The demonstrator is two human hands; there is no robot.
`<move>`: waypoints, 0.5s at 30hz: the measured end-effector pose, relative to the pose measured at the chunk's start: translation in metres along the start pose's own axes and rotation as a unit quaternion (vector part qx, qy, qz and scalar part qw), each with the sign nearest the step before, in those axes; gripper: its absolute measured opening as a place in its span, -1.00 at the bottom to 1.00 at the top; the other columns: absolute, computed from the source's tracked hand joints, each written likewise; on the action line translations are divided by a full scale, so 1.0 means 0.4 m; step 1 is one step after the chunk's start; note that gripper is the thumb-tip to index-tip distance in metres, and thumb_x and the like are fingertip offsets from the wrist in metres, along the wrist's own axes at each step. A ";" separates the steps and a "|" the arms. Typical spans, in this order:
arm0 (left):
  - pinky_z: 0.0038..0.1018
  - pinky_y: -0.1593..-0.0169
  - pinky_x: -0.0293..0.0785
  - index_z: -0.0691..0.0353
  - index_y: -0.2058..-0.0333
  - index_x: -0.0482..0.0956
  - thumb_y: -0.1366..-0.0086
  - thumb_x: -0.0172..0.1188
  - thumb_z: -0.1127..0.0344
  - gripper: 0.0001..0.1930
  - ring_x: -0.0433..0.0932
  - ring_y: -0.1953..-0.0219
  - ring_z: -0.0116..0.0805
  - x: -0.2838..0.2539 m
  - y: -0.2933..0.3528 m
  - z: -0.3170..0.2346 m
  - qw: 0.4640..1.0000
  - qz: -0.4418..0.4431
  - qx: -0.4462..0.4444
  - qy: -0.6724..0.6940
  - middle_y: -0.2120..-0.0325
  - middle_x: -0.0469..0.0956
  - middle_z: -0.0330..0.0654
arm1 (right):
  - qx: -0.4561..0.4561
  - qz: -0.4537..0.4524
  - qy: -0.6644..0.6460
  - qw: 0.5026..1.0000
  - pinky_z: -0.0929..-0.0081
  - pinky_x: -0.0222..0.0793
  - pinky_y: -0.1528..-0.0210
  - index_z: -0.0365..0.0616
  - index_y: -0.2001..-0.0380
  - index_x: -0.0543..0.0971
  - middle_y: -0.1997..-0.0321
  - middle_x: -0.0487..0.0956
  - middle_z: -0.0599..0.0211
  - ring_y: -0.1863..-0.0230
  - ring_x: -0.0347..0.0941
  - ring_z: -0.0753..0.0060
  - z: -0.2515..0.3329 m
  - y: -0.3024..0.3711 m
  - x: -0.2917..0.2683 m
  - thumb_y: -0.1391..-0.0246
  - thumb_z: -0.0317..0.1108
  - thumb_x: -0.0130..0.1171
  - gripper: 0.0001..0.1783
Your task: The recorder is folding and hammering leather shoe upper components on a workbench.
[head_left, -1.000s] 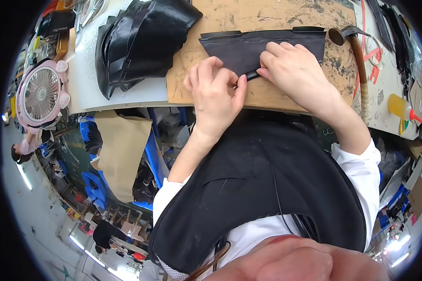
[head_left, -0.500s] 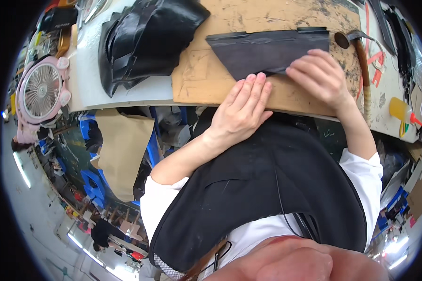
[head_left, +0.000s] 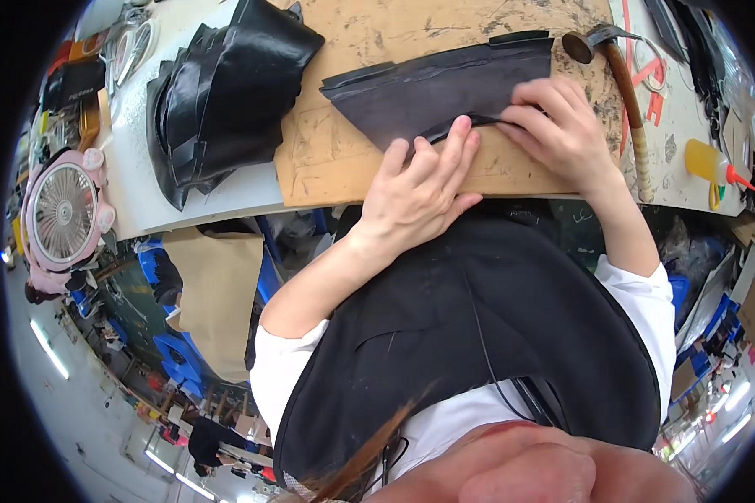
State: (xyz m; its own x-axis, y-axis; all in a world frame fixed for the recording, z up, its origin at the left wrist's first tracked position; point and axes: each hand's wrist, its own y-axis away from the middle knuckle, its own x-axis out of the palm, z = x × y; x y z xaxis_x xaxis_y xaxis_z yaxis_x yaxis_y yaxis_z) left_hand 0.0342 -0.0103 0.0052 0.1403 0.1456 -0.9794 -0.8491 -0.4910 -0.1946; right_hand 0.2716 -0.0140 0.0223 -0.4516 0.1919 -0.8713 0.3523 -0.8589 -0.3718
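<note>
A flat piece of dark leather (head_left: 445, 92) lies on the brown work board, its greyish underside up and dark folded strips along its far edge. My left hand (head_left: 419, 184) rests on its near edge, fingers stretched and somewhat apart. At the near right edge, my right hand (head_left: 562, 130) pinches a narrow black turned-up strip of the leather between thumb and fingers. The fingers partly hide that edge. Left of the board sits a stack of glossy black leather pieces (head_left: 226, 101), which neither hand touches.
The brown board (head_left: 344, 176) lies on a pale table (head_left: 164, 214). A hammer (head_left: 625, 92) lies on the right, near a yellow squeeze bottle (head_left: 705, 161) with a red tip. A pink fan (head_left: 63, 210) stands far left. Brown sheet material (head_left: 214, 293) hangs below the table edge.
My right hand has come down onto the leather and now pinches its near edge, which shows turned up. My left fingers have spread. The whole view has shifted slightly.
</note>
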 end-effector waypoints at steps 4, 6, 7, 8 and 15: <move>-0.33 -0.01 0.25 0.20 -0.24 0.34 -0.12 0.17 -0.21 -0.19 0.30 0.09 -0.20 0.013 -0.012 0.009 0.997 0.000 0.001 0.083 -0.24 0.31 -0.18 | -0.081 -0.074 0.057 0.992 0.32 0.37 0.27 -0.08 0.48 0.57 0.44 0.44 0.42 0.34 0.45 0.30 -0.037 0.042 -0.026 0.20 -0.39 0.39 -0.81; -0.32 -0.01 0.26 0.22 -0.26 0.31 -0.12 0.16 -0.22 -0.16 0.30 0.08 -0.19 0.012 -0.017 0.009 0.995 0.000 -0.002 0.102 -0.20 0.32 -0.16 | 0.087 -0.045 -0.034 0.995 0.36 0.37 0.29 -0.10 0.50 0.57 0.47 0.43 0.39 0.35 0.45 0.28 -0.013 0.038 -0.023 0.17 -0.37 0.41 -0.82; -0.35 0.02 0.27 0.26 -0.24 0.33 -0.11 0.16 -0.24 -0.15 0.32 0.07 -0.22 0.010 -0.021 0.010 0.995 0.003 -0.002 0.099 -0.16 0.35 -0.15 | 0.154 -0.023 -0.076 0.985 0.38 0.38 0.33 -0.13 0.53 0.55 0.47 0.43 0.36 0.35 0.45 0.27 -0.009 0.036 -0.023 0.12 -0.35 0.39 -0.81; -0.39 0.05 0.28 0.31 -0.21 0.35 -0.09 0.15 -0.27 -0.13 0.34 0.06 -0.25 0.007 -0.025 0.009 0.995 0.007 -0.003 0.095 -0.12 0.37 -0.14 | 0.155 -0.023 -0.076 0.985 0.38 0.38 0.33 -0.13 0.53 0.55 0.47 0.43 0.36 0.35 0.45 0.27 -0.005 0.037 -0.023 0.12 -0.35 0.39 -0.81; -0.39 0.11 0.33 0.26 -0.22 0.34 -0.10 0.18 -0.25 -0.15 0.37 0.13 -0.22 -0.019 -0.092 0.005 0.993 0.039 0.014 0.111 0.02 0.41 -0.09 | 0.216 0.035 -0.063 0.974 0.30 0.38 0.36 -0.17 0.57 0.51 0.50 0.44 0.31 0.43 0.46 0.17 -0.006 0.018 -0.036 0.02 -0.26 0.33 -0.74</move>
State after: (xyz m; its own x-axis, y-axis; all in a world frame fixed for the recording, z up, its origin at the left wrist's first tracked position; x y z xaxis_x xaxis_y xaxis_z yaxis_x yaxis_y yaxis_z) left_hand 0.0633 0.0083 0.0200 0.1792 -0.0871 -0.9800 -0.8756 -0.4683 -0.1185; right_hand 0.2827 -0.0216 0.0314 -0.5449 0.0905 -0.8336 0.0191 -0.9926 -0.1202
